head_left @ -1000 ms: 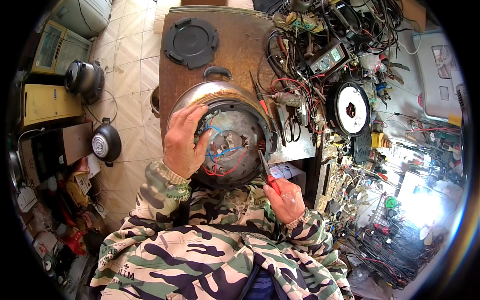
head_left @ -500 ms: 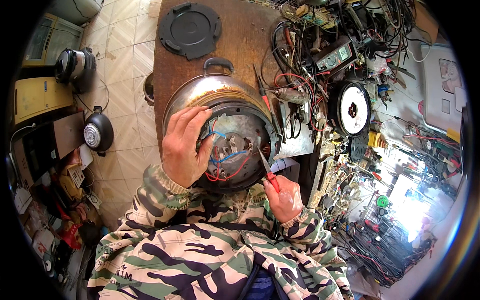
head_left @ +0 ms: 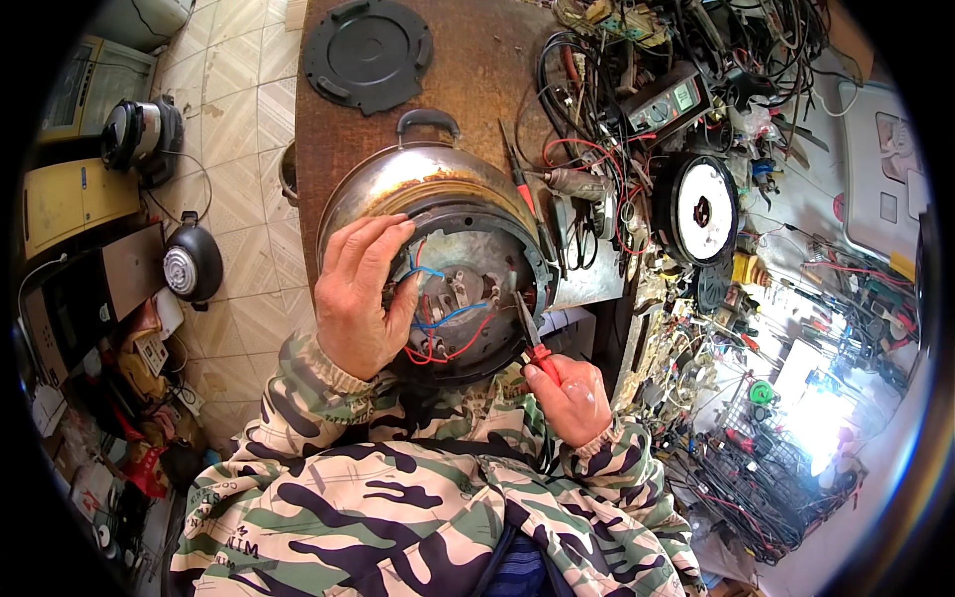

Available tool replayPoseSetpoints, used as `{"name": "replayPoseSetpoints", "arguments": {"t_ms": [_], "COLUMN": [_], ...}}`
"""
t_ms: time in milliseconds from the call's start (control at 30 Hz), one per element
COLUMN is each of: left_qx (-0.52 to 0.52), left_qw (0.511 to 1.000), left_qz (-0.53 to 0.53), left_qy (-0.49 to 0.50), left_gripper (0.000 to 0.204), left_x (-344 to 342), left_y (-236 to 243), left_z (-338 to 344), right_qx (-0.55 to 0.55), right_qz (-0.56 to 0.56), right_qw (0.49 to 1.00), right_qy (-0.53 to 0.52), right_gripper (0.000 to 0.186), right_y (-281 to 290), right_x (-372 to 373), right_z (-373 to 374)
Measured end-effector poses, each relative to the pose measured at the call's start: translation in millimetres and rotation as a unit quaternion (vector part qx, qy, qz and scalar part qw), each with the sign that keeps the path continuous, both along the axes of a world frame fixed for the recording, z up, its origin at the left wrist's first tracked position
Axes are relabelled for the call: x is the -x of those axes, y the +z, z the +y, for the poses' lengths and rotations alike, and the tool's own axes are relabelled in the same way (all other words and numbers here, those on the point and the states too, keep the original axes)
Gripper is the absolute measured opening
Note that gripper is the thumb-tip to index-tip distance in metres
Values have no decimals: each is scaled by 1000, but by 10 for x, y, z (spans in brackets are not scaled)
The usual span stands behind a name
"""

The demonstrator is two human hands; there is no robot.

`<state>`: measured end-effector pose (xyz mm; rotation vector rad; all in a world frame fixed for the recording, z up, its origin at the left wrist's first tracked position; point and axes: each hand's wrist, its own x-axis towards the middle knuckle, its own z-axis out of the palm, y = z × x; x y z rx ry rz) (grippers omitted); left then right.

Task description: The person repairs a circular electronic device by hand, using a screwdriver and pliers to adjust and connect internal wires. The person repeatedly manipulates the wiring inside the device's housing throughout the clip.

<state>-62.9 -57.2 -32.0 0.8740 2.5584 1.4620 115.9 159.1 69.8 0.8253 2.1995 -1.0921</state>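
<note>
An electric pot (head_left: 428,179) with a stained metal body lies tipped on its side, its open underside turned toward me. Red and blue wires (head_left: 453,316) run across the metal inside its black base ring (head_left: 468,375). With fingers over the ring's left edge and thumb inward, my left hand (head_left: 358,298) grips the base. My right hand (head_left: 575,401) is closed round red-handled pliers (head_left: 527,320). Their jaws reach inside the right part of the base, near the wire ends; whether they pinch anything is too small to tell.
A round black cover (head_left: 366,55) lies on the brown wooden table (head_left: 477,70). To the right are a red-handled pointed tool (head_left: 522,187), a multimeter (head_left: 662,107), tangled cables and a white-faced round part (head_left: 686,211). Other pots (head_left: 192,261) stand on the tiled floor at left.
The pliers' jaws have spread a little, and my right hand has shifted slightly down and right. My left hand keeps its place on the base; the whole view has moved slightly.
</note>
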Motion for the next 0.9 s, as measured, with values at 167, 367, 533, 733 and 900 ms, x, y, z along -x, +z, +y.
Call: {"name": "replayPoseSetpoints", "arguments": {"t_ms": [167,367,533,733,900], "left_qx": [-1,2,17,76,158], "left_qw": [1000,1000,999,955,920], "left_qz": [1,-2,34,39,77], "left_qy": [-1,-5,-37,-285,-351], "left_gripper": [53,54,59,29,18], "left_x": [5,9,54,72,75], "left_y": [10,29,276,357,189], "left_z": [-2,-2,82,469,649], "right_qx": [-57,-87,-85,-72,-45], "right_qz": [58,77,79,98,107], "right_qw": [996,991,992,991,993], "right_qy": [23,62,56,50,23], "right_gripper": [23,19,17,16,14], "right_y": [38,30,31,-14,12], "right_x": [22,37,15,-31,-118], "right_z": [-82,-86,-72,-71,-35]}}
